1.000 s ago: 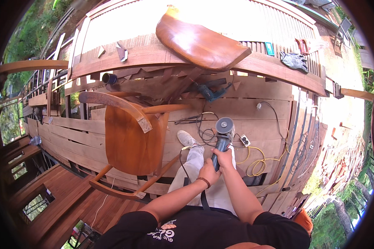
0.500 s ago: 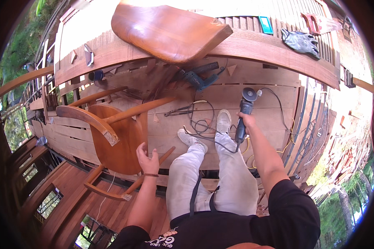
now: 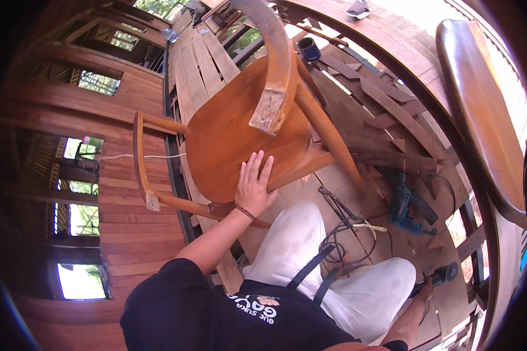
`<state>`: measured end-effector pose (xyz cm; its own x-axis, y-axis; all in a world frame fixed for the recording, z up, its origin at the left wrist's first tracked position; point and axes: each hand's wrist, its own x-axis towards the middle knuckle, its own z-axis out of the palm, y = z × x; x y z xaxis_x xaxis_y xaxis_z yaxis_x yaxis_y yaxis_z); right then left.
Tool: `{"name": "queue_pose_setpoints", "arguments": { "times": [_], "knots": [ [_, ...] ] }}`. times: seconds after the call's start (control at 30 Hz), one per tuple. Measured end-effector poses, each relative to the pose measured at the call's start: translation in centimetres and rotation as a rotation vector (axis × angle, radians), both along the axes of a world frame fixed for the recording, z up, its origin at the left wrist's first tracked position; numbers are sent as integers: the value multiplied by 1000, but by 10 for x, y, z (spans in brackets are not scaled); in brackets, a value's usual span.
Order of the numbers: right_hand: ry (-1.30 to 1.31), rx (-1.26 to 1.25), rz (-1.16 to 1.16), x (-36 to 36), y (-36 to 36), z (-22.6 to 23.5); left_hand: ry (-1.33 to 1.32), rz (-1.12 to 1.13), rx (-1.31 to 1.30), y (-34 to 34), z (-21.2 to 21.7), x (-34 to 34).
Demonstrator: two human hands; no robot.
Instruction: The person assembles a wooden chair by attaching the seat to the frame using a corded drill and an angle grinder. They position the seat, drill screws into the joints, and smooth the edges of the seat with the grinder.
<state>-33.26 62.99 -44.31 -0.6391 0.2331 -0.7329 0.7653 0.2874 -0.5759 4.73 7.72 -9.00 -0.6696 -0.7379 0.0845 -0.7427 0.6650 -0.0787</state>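
While the plank floor (image 3: 205,65) spreads below you, one desk (image 3: 395,41) runs along the upper right, cut off by the picture's edge. The one chair (image 3: 231,126) sits at upper centre, ahead of you and to your left, tipped over on the floor. Its curved rail reaches down from the top edge, with the rough cut end pointing toward you; a second rough end shows at the lower left. One leg points down and to the right, and another runs behind your knee, so you cannot count them all. One polished board (image 3: 480,111) lies on the desk, its long axis running from the top down toward the lower right. Wood scraps (image 3: 392,96) overlap too much for you to count. One blue drill (image 3: 403,205) lies on the floor with its nose toward the top. One grinder (image 3: 436,279) is at your lower right, long axis slanting up and right, disc end outward; your knee hides its rear. Your right grip (image 3: 424,291) is clamped around its body, fingers hard to make out. Your left grip (image 3: 255,186) rests flat on the chair seat, fingers extended, clamped on nothing. One dark can (image 3: 309,50) stands beyond the chair.
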Motion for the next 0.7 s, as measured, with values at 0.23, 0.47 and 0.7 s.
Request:
{"name": "queue_pose_setpoints", "arguments": {
  "times": [0.23, 0.47, 0.7],
  "knots": [
    [55, 209, 157, -36, -33, -23, 117, 22, -64, 14, -15, 9],
    [206, 357, 437, -33, -47, -21, 138, 9, -89, 16, -6, 18],
    [345, 524, 562, 20, -5, -32, 183, -29, -86, 8, -15, 0]
  ]
}}
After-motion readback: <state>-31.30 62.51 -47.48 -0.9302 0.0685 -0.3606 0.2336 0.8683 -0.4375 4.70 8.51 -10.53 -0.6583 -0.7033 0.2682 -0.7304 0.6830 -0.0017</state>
